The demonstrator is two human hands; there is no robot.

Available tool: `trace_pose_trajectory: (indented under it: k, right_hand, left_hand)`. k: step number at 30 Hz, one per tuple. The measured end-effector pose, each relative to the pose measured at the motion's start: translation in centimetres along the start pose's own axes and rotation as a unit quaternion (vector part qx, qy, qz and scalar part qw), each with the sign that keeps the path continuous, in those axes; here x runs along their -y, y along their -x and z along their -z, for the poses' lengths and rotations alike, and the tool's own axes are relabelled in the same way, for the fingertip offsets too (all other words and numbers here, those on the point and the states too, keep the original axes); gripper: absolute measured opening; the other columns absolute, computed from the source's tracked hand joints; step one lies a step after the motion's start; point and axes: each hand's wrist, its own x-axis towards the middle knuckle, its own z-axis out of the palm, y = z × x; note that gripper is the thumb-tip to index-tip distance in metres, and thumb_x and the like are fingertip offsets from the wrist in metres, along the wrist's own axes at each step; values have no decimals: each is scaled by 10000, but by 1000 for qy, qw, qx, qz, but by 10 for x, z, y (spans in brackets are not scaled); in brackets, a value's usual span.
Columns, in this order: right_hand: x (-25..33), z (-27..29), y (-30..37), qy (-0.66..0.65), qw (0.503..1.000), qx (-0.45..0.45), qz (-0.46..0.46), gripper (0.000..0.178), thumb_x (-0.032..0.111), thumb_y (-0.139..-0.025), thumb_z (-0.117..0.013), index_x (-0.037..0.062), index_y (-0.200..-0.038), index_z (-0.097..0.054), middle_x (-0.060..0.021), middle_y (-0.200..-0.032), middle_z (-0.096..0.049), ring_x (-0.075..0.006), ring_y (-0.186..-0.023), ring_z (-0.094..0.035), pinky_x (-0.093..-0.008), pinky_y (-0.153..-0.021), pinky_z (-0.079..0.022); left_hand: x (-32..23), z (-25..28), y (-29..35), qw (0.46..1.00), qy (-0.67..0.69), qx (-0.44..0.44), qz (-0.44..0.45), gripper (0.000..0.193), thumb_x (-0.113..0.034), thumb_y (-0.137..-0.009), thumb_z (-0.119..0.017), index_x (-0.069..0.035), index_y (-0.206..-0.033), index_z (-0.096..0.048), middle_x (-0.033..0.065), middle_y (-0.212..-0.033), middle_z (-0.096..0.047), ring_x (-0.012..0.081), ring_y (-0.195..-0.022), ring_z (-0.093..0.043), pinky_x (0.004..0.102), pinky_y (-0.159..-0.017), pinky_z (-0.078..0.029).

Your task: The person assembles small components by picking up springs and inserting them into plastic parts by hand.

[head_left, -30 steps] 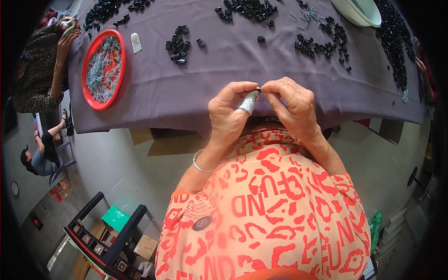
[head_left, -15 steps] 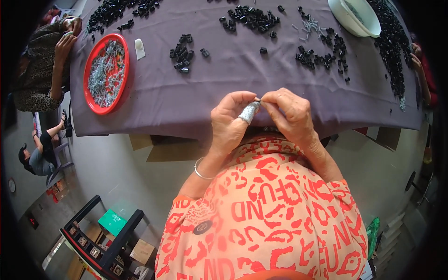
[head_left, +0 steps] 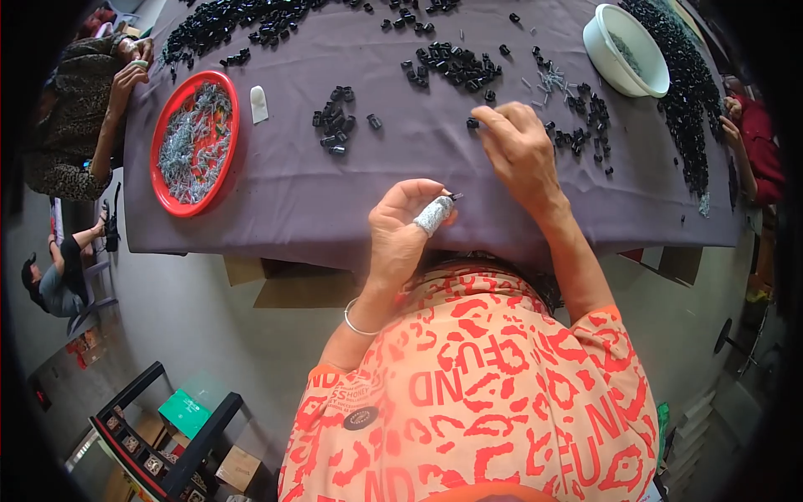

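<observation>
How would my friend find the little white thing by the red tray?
Find the purple tablecloth, then the red tray on its left. Just right of that lies the little white thing, with a rounded end; the nearby loose pieces are black.

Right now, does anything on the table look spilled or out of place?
Possibly: a loose scatter of thin clear pieces lies on the purple cloth beside the white bowl, though similar pieces sit in the red tray. It may be deliberate.

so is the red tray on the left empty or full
Partly full: small greyish pieces cover much of the red tray, but bare red shows between them.
</observation>
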Motion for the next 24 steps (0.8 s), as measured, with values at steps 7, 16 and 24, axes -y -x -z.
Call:
trace_pose_trajectory:
  k: [7,16,24]
  right_hand:
    - [-8,-18,-7,76,997,1,34,180,-8,-765,-626,38,-937,-602,-78,-853,-551,-260,-843,-569,-362,-753,-459]
    - [7,12,12,-334,912,63,-231,190,-57,-809,-635,-5,-991,-613,-30,-938,-635,-85,-789,-617,-206,-729,-504]
    - [8,19,24,-155,986,15,-57,207,-69,-799,-636,7,-991,-631,-36,-896,-614,-96,-773,-602,-221,-711,-502]
  left_hand:
    - [3,1,0,1000,24,8,10,218,48,-829,-639,28,-1039,-585,90,-928,-658,136,-793,-647,255,-741,-547]
    - [1,2,-2,1000,10,11,15,220,50,-822,-649,30,-1032,-584,87,-935,-655,132,-806,-645,253,-749,-549]
    - [-1,-2,-2,1000,-19,3,11,190,53,-839,-628,34,-1022,-579,79,-939,-641,133,-826,-634,261,-760,-545]
